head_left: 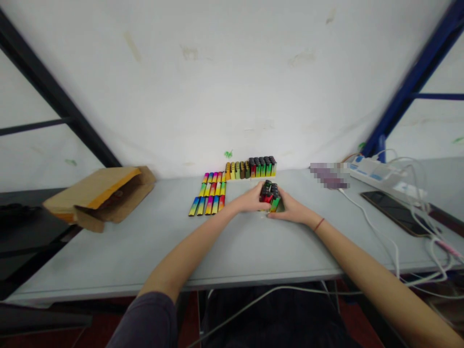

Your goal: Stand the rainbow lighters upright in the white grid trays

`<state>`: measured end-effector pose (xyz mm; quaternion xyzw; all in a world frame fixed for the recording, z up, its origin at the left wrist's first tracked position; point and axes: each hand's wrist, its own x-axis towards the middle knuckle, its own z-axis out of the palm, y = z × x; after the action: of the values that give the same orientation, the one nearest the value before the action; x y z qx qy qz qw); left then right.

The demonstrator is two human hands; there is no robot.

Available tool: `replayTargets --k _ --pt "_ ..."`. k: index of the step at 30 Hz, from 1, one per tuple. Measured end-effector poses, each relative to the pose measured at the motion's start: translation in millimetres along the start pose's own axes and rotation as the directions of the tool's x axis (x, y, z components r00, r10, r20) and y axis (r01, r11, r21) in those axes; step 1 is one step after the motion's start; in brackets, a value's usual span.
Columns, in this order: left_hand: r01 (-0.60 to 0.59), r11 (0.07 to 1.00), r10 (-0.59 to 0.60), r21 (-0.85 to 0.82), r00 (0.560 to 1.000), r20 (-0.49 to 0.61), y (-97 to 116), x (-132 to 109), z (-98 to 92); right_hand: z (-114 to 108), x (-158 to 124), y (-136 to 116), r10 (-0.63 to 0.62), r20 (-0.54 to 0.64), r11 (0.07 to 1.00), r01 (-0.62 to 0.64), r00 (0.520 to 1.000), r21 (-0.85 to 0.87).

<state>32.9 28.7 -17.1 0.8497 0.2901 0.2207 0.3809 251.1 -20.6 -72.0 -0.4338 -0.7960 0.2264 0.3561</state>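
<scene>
A small cluster of upright lighters [272,195], with black tops and red and green bodies, is squeezed between my two hands near the middle of the table. My left hand [251,199] presses on its left side, thumb in front. On the right side, my right hand [292,208] closes round it, with fingertips low by the table. Behind them stands a block of black-topped lighters [263,166], and to its left a block of yellow and brown ones [237,170]. Flat rows of multicoloured lighters [210,193] lie left of my left hand.
An open brown cardboard envelope [97,193] lies at the left. On the right are a phone [395,212], a white power strip [384,176], tangled white cables [377,232] and a blurred purple item [329,176]. The white wall [232,87] bounds the grey table [145,251] behind.
</scene>
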Motion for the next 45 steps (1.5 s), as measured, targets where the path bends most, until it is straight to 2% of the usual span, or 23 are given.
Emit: replayTargets --k 8,13,17,21,29,33,37,41,43,45 --pt "0.109 0.982 -0.127 -0.155 0.986 -0.11 -6.6 2.6 10.1 -0.9 -0.2 -3.1 0.004 0.0 1.0 -0.004 1.0 -0.029" --pt "0.092 0.968 -0.123 -0.234 0.985 -0.119 -2.6 1.7 9.7 -1.6 0.1 -6.4 0.016 0.008 0.999 -0.016 1.0 -0.046" --pt "0.038 0.986 -0.048 -0.163 0.997 -0.054 -0.1 -1.5 6.1 -0.4 0.7 -5.1 -0.006 -0.01 0.998 0.005 1.0 -0.06" --pt "-0.002 0.998 -0.001 -0.065 0.999 -0.054 -4.1 -4.8 5.2 1.9 0.4 -4.0 0.009 -0.023 0.996 -0.011 1.0 -0.089" --pt "-0.006 0.982 -0.03 -0.189 0.982 -0.184 -12.3 0.5 15.0 5.5 -2.8 -6.3 0.042 -0.026 0.99 -0.045 0.999 -0.135" --pt "-0.015 0.987 -0.021 -0.161 0.975 -0.22 -10.1 -1.1 14.5 7.6 -4.1 -9.4 0.042 -0.032 0.985 -0.047 0.999 -0.165" --pt "0.049 0.995 -0.066 -0.089 0.977 -0.205 -8.5 -5.6 7.1 10.8 -5.1 -11.8 0.063 -0.044 0.979 -0.071 0.997 -0.19" --pt "0.03 0.998 -0.04 -0.054 0.982 -0.184 -11.2 -9.4 2.7 13.4 -3.7 -16.2 0.083 -0.048 0.974 -0.091 0.995 -0.209" --pt "0.024 0.998 -0.037 -0.062 0.975 -0.219 -11.4 -8.7 3.3 14.0 -2.4 -20.1 0.105 -0.04 0.97 -0.111 0.994 -0.218" --pt "0.022 0.994 -0.054 -0.107 0.95 -0.307 -8.8 -4.9 2.6 14.2 -1.6 -24.8 0.129 -0.034 0.966 -0.133 0.991 -0.222"
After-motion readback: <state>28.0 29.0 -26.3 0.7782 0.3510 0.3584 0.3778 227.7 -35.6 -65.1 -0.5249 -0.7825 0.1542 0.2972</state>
